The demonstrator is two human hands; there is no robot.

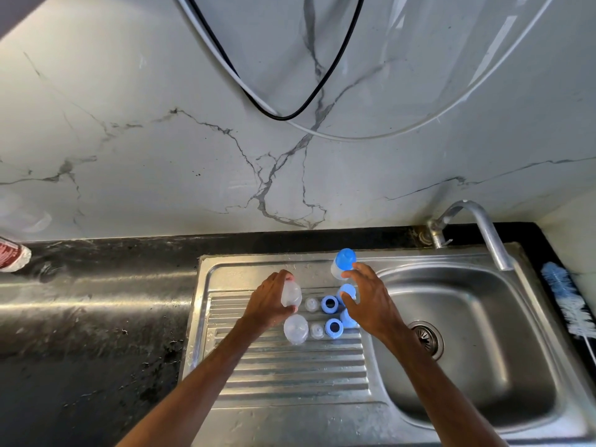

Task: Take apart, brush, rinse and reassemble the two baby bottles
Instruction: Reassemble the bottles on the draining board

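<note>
**Steel sink, dark counter, veined wall**

A stainless sink (pixel 529 375) fills the near right, its ribbed drainboard (pixel 290 372) left of the basin, with a round drain (pixel 425 338) in the basin floor. A curved metal tap (pixel 483 230) rises at the far rim. A black stone counter (pixel 96 301) runs left to a red-labelled plastic bottle (pixel 11 258). On the marbled wall (pixel 161 140) behind, a black cable (pixel 280 116) and a white cable (pixel 354 138) hang looped.

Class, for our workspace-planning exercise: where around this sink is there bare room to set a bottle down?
Free: the ribbed drainboard nearer the person than the bottle parts; the sink bowl around the drain; the black counter left of the sink. Crowded: the drainboard's far strip, where bottles, teats, blue rings and caps sit in two rows.
</note>
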